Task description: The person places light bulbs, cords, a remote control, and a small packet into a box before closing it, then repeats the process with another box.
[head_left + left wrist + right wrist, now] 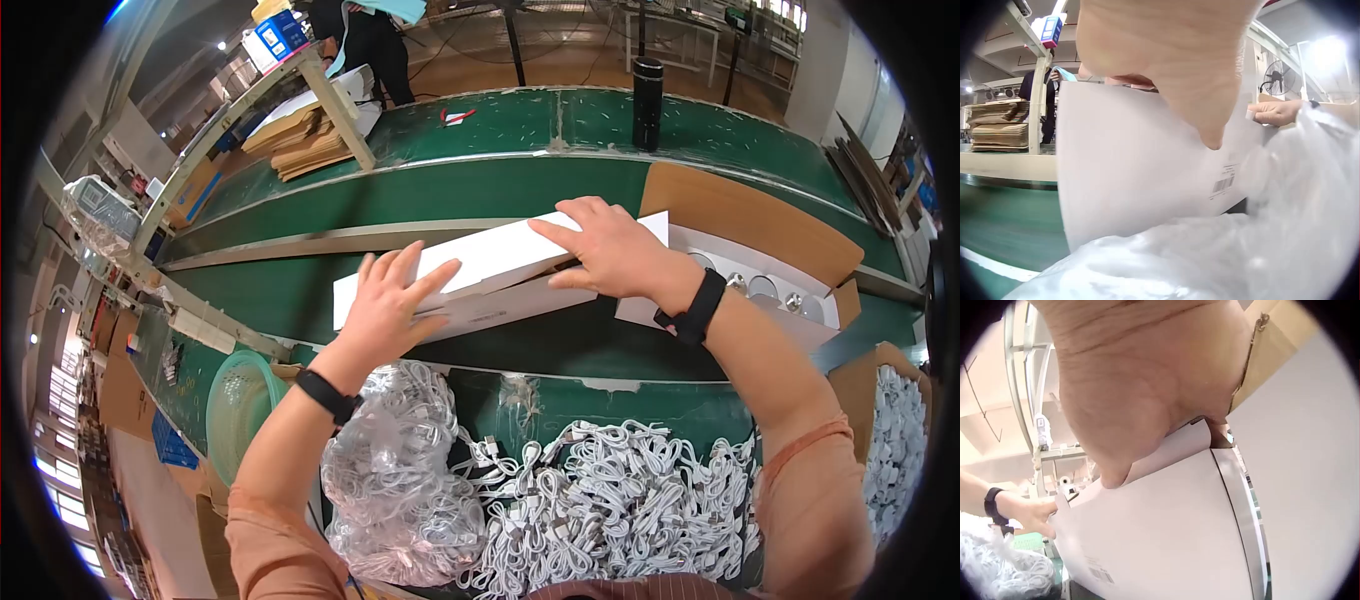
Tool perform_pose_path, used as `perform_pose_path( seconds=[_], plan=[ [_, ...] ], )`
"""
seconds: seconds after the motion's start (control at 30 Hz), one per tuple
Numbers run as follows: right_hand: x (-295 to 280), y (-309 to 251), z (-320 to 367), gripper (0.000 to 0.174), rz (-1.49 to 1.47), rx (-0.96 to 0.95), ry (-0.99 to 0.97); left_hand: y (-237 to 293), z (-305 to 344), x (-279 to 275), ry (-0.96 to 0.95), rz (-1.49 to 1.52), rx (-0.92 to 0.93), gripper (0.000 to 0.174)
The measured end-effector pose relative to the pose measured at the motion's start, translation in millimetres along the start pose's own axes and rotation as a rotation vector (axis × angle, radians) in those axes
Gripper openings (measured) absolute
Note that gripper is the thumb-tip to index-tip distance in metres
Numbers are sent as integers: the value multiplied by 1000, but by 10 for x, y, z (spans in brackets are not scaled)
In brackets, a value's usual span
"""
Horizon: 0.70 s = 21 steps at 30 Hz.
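Observation:
A long white cardboard box stands on the green bench between both hands, its lid side up and a small barcode label on the near face. My left hand grips its left end, with the thumb down the near face and the fingers over the top. At the right end my right hand holds the lid edge, thumb in front, fingers across the top. A narrow gap shows under the lid near that thumb. Behind the right forearm, an open white box with a brown inner flap holds several round silvery pieces.
Coiled white cables lie heaped in front, beside a clear plastic bag full of more. A green basket is at the left, a carton of white parts at the right. A black cylinder stands on the far bench.

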State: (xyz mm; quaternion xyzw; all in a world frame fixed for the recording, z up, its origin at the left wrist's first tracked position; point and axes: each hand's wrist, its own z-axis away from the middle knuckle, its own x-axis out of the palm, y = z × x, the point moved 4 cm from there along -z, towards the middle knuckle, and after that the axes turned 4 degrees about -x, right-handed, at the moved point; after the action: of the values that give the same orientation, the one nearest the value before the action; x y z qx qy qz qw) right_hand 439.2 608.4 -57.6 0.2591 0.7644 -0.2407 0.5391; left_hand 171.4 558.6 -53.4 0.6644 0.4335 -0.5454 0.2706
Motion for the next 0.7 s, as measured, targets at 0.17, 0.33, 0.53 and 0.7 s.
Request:
perform_pose_path(
  seconds=[0.17, 0.33, 0.53, 0.7],
  plan=[
    [34, 31, -80, 72, -23, -58, -40, 78, -144, -8, 48, 59, 71, 66],
    [92, 32, -150, 74, -43, -73, -46, -34, -134, 24, 17, 22, 57, 67],
    [155, -141, -210, 73, 196, -98, 48, -47, -147, 32, 45, -11, 1, 67],
    [136, -135, -219, 71, 242, -148, 48, -63, -124, -42, 62, -27, -11, 64]
  ],
)
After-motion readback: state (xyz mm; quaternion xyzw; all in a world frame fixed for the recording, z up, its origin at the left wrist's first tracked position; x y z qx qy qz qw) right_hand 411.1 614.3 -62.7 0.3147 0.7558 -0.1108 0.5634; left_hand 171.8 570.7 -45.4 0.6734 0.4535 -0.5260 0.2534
